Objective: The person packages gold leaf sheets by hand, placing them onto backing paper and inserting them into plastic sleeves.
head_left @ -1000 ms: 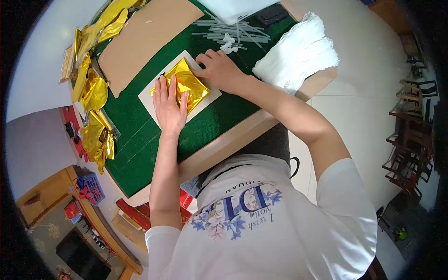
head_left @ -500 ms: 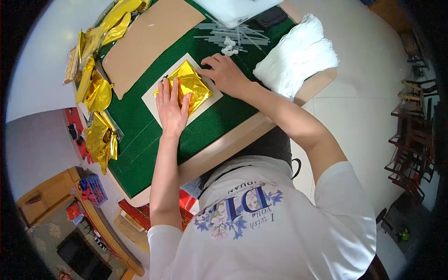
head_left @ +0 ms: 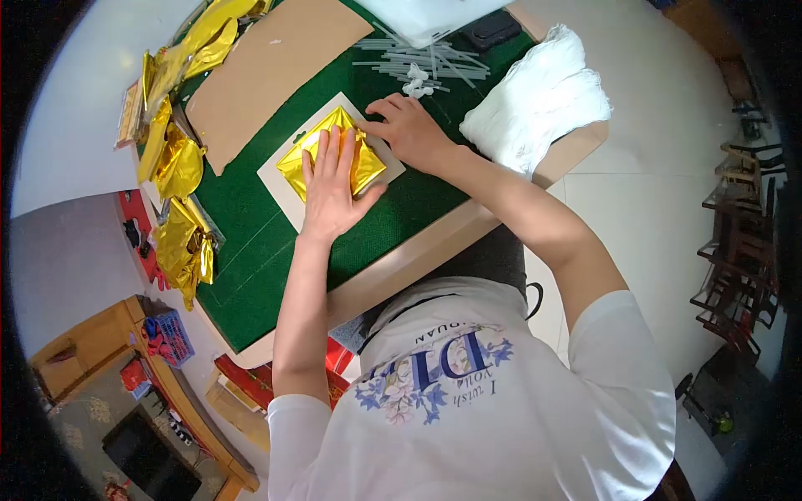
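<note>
A folded square of shiny gold foil (head_left: 294,167) lies on a pale card (head_left: 282,192) that has a hang hole near its left corner. My left hand (head_left: 336,196) rests flat on the foil, fingers stretched out and thumb apart, covering its middle. At the card's right edge is my right hand (head_left: 411,134), its thumb out toward the foil and its fingers bent and apart, with nothing visible in them. Below the hands is a green tabletop (head_left: 376,225).
Crumpled gold foil pieces (head_left: 180,163) lie along the left edge, beside a large brown cardboard sheet (head_left: 271,71). Thin clear sticks (head_left: 418,63), small white clips (head_left: 416,77), a black phone-like object (head_left: 493,29) and a white thread bundle (head_left: 539,100) lie at the far side and right.
My left hand has slid right and upward across the foil, its thumb spreading wider. The card's hang hole shows more clearly. My right hand stays at the card's edge.
</note>
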The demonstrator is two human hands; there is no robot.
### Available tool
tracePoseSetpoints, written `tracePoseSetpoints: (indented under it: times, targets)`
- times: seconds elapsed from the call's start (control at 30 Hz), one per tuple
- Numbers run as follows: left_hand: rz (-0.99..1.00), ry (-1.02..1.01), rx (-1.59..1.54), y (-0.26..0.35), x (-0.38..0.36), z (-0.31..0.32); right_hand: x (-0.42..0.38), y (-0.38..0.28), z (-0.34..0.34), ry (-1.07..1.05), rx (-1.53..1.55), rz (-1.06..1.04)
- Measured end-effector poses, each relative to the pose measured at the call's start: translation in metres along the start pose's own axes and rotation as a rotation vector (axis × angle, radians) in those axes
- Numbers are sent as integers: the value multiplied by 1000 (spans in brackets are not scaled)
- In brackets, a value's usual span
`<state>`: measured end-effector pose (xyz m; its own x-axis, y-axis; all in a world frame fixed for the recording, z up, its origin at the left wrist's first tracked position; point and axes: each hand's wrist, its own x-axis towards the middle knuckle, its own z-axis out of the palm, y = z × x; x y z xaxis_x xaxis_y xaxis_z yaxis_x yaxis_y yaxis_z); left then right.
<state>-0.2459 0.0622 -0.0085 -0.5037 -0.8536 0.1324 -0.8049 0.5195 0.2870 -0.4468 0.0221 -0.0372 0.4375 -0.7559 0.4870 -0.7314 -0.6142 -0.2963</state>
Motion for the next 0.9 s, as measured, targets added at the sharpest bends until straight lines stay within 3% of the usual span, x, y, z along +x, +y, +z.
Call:
tracePoseSetpoints:
  times: [0.6, 0.9]
  targets:
    - [-50, 91, -305, -9, -4, -3, -2, 2, -1, 39, 119, -11]
    - [-45, 99, -309, -7, -3, -4, 11, -15, -7, -16, 205, 232]
